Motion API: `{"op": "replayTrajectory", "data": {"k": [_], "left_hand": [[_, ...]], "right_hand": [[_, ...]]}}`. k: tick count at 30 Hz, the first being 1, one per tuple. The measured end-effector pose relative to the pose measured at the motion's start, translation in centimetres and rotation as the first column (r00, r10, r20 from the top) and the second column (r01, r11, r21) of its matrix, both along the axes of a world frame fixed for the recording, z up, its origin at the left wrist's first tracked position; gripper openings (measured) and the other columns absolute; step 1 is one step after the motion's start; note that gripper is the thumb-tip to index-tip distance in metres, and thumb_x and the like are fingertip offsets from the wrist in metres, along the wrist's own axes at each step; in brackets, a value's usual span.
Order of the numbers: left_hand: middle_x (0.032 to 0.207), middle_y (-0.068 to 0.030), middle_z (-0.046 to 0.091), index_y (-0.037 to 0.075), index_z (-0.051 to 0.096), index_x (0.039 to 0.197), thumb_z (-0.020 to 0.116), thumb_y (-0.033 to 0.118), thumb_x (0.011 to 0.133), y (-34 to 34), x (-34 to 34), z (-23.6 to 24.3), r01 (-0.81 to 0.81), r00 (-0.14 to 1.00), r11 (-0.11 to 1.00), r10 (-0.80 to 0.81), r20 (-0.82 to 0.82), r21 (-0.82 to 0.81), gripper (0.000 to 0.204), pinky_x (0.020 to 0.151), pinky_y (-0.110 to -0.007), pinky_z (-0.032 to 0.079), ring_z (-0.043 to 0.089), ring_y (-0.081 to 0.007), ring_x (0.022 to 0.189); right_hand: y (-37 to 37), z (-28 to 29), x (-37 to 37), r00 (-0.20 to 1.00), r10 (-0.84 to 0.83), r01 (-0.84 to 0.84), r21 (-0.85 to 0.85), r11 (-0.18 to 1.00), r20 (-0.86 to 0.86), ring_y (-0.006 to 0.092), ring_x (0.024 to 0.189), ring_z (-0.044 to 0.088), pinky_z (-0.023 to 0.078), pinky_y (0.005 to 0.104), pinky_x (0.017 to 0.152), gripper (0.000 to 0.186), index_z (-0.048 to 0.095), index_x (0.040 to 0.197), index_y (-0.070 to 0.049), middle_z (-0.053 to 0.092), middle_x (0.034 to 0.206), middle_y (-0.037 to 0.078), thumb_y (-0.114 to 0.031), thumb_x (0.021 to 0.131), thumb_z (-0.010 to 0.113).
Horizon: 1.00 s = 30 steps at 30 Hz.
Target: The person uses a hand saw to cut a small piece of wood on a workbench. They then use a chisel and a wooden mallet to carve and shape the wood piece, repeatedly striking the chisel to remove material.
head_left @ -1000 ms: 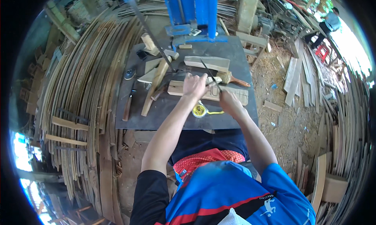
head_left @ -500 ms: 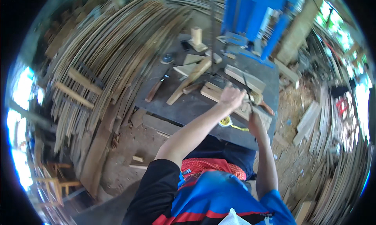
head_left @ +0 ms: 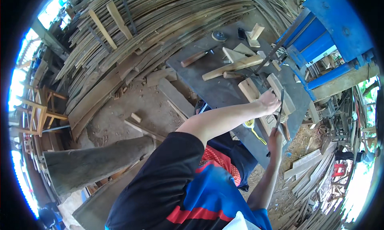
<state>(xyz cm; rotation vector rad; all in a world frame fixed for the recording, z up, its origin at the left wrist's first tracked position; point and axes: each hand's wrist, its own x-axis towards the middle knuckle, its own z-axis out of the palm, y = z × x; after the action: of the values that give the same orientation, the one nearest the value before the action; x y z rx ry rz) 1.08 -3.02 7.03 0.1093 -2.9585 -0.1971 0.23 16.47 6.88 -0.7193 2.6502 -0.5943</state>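
Observation:
My right hand (head_left: 274, 138) is closed round a long, narrow, dark tool (head_left: 281, 108), perhaps a file, which slants up past my other hand. My left hand (head_left: 269, 102) is closed beside that tool, over a pale board (head_left: 247, 90); what its fingers grip is hidden. Under my hands the board lies on the dark table (head_left: 192, 80), with a second pale block (head_left: 285, 98) behind. A yellow tape measure (head_left: 249, 124) lies by my left wrist. Further back are wood offcuts (head_left: 216, 72), a wooden-handled tool (head_left: 190, 61) and a dark round object (head_left: 219, 36).
A blue machine (head_left: 320, 46) stands at the table's back right. Stacked planks (head_left: 160, 18) fill the back left. A wooden chair (head_left: 42, 110) and broad slab (head_left: 92, 162) are at left. Boards (head_left: 304, 166) lie at right, near a partly seen person (head_left: 346, 156) and red stool (head_left: 339, 170).
My view has swung round, so the table and machine appear rotated and shifted rightward, and more floor shows at left. Both hands stay at the board, the tool still in my right.

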Motion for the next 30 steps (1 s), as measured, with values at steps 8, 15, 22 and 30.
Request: {"op": "replayTrajectory", "data": {"k": [8, 15, 22, 30], "left_hand": [[0.074, -0.0073, 0.071, 0.01, 0.068, 0.088, 0.064, 0.03, 0.086, 1.1, 1.7, -0.4, 0.01, 1.0, 0.992, -0.007, 0.024, -0.122, 0.021, 0.088, -0.039, 0.045, 0.069, -0.0217, 0.069], [0.074, -0.0083, 0.071, 0.01, 0.069, 0.086, 0.07, 0.039, 0.081, 0.5, 0.3, 0.0, -0.025, 0.999, 1.0, 0.025, 0.02, -0.015, 0.03, 0.087, -0.039, 0.045, 0.071, -0.0227, 0.075], [0.07, -0.008, 0.07, 0.01, 0.069, 0.08, 0.069, 0.048, 0.082, 0.6, 1.0, -0.3, 0.007, 1.0, 0.999, -0.007, -0.007, -0.045, 0.038, 0.085, -0.037, 0.045, 0.069, -0.0231, 0.07], [0.072, -0.007, 0.071, 0.011, 0.07, 0.085, 0.072, 0.043, 0.081, 0.4, 0.8, 1.5, -0.03, 0.997, 0.999, 0.031, 0.07, -0.016, 0.033, 0.084, -0.036, 0.049, 0.07, -0.0234, 0.072]], "right_hand": [[1.7, 0.2, 1.2, 0.999, -0.03, 0.031, 0.016, 0.999, -0.02, 0.0503, 0.1, 0.059, 0.046, 0.0562, 0.083, 0.04, 0.06, 0.105, 0.006, 0.063, 0.101, 0.033, -0.028, 0.102, 0.039], [0.5, -0.3, -0.3, 0.988, 0.03, -0.042, -0.074, 0.996, -0.15, 0.0511, 0.097, 0.059, 0.045, 0.0566, 0.078, 0.041, 0.059, 0.1, 0.007, 0.062, 0.094, 0.034, -0.029, 0.102, 0.04], [3.1, -1.3, 0.8, 0.998, 0.01, -0.016, -0.087, 0.996, -0.067, 0.0504, 0.097, 0.059, 0.046, 0.0548, 0.079, 0.041, 0.06, 0.096, 0.007, 0.062, 0.093, 0.034, -0.029, 0.102, 0.041], [1.7, -0.6, 0.5, 0.998, 0.0, -0.008, -0.12, 0.993, -0.063, 0.0509, 0.1, 0.058, 0.046, 0.0543, 0.08, 0.039, 0.06, 0.105, 0.006, 0.061, 0.099, 0.035, -0.029, 0.102, 0.043]]}}
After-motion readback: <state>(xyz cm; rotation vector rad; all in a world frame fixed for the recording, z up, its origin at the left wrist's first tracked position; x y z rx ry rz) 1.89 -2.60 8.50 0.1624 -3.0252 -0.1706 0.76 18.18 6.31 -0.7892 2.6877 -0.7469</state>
